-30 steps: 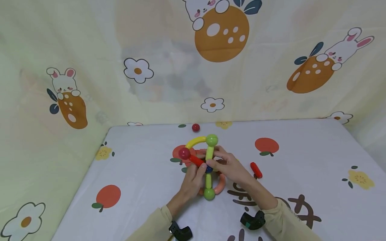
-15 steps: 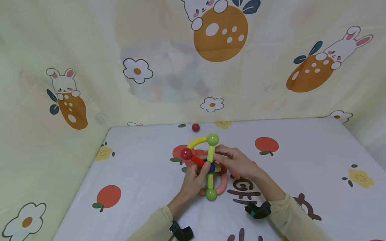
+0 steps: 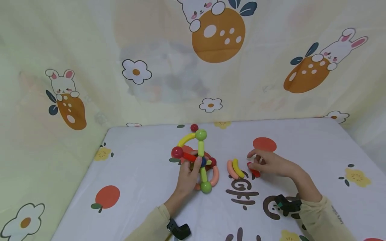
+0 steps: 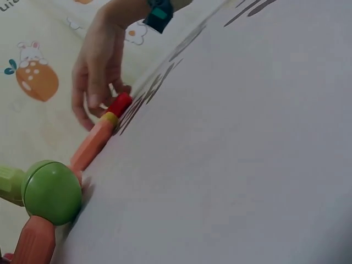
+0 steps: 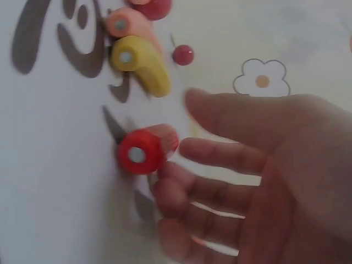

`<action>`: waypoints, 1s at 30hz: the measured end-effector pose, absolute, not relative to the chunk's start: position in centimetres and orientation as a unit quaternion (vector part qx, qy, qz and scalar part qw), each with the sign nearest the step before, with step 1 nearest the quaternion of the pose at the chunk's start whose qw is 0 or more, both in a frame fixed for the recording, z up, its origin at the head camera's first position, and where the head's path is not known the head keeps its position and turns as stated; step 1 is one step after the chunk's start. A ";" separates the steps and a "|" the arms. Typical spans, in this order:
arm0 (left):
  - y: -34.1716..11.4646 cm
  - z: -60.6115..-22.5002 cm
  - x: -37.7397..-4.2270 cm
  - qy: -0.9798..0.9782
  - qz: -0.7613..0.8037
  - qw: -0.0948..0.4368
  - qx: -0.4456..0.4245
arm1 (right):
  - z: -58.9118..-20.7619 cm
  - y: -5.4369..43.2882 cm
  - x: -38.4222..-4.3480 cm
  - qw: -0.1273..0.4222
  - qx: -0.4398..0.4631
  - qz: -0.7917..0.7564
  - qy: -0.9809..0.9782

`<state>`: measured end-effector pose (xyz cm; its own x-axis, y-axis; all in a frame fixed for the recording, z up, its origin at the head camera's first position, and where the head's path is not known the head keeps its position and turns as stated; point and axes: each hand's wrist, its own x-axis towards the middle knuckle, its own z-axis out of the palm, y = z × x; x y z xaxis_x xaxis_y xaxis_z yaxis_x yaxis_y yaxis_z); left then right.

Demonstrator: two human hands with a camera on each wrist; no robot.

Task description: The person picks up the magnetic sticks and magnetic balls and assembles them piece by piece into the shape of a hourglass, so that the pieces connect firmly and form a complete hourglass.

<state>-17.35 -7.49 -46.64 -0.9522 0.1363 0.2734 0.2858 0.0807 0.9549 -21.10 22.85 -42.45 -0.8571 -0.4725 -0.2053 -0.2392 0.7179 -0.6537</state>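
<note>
My left hand (image 3: 187, 178) grips a toy frame of magnetic sticks and balls (image 3: 201, 148) near its blue ball (image 3: 203, 162). The frame stands upright at mid-table, with a green ball (image 3: 201, 135) at its top and another green ball (image 3: 206, 187) at its foot. A red ball (image 3: 177, 152) joins a curved yellow stick and a straight red one on its left side. To the right, my right hand (image 3: 275, 164) is at a loose red stick (image 5: 140, 152) lying on the table. Its fingers are spread beside the stick in the right wrist view, not closed round it.
A curved pink stick (image 3: 231, 170) and a curved yellow stick (image 3: 238, 168) lie side by side between the frame and the right hand. Behind the frame, a loose red ball (image 3: 194, 127) sits near the back edge. A printed curtain (image 3: 169, 100) hangs behind the table.
My right hand has left the frame and moved right to the loose red stick, uncovering the curved pink and yellow sticks. The left hand has shifted the frame slightly left.
</note>
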 end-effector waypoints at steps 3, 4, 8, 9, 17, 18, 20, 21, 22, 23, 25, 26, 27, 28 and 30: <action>-7.8 -46.0 -17.2 -0.725 -0.673 0.058 -0.134 | -42.9 22.7 -21.2 0.182 -0.198 -0.285 0.920; -7.8 -46.1 -17.2 -0.723 -0.675 0.059 -0.135 | -43.0 22.7 -21.2 0.178 -0.197 -0.274 0.925; -7.9 -46.1 -17.1 -0.723 -0.673 0.061 -0.144 | -43.1 22.7 -21.2 0.173 -0.194 -0.272 0.926; -7.9 -46.1 -17.1 -0.724 -0.671 0.063 -0.149 | -43.1 22.8 -21.2 0.174 -0.195 -0.281 0.923; -8.2 -43.8 -16.2 -0.731 -0.655 0.043 -0.184 | -43.0 23.5 -21.1 0.168 -0.204 -0.352 0.898; -8.2 -43.7 -16.1 -0.730 -0.656 0.040 -0.188 | -42.9 23.5 -21.0 0.165 -0.205 -0.357 0.896; -8.2 -43.5 -16.1 -0.727 -0.659 0.034 -0.191 | -42.8 23.3 -21.0 0.154 -0.214 -0.359 0.895; -8.2 -43.4 -16.1 -0.726 -0.660 0.032 -0.191 | -42.7 23.2 -21.0 0.148 -0.217 -0.359 0.895; -8.3 -43.4 -16.0 -0.725 -0.661 0.032 -0.191 | -42.7 23.1 -21.0 0.142 -0.217 -0.363 0.895; -8.3 -43.5 -16.0 -0.724 -0.662 0.033 -0.191 | -42.6 23.0 -21.0 0.137 -0.219 -0.367 0.893; -8.4 -43.8 -16.1 -0.721 -0.665 0.036 -0.190 | -42.6 22.8 -21.0 0.122 -0.220 -0.372 0.894; -8.4 -44.2 -16.3 -0.720 -0.667 0.036 -0.190 | -42.6 22.7 -21.0 0.115 -0.219 -0.376 0.893; -8.4 -44.5 -16.4 -0.717 -0.669 0.036 -0.191 | -42.6 22.7 -21.0 0.108 -0.220 -0.380 0.892; -8.5 -44.9 -16.6 -0.717 -0.669 0.037 -0.191 | -42.6 22.6 -21.0 0.102 -0.220 -0.383 0.891; -8.5 -45.8 -16.9 -0.716 -0.670 0.037 -0.193 | -42.7 22.4 -20.9 0.088 -0.223 -0.389 0.890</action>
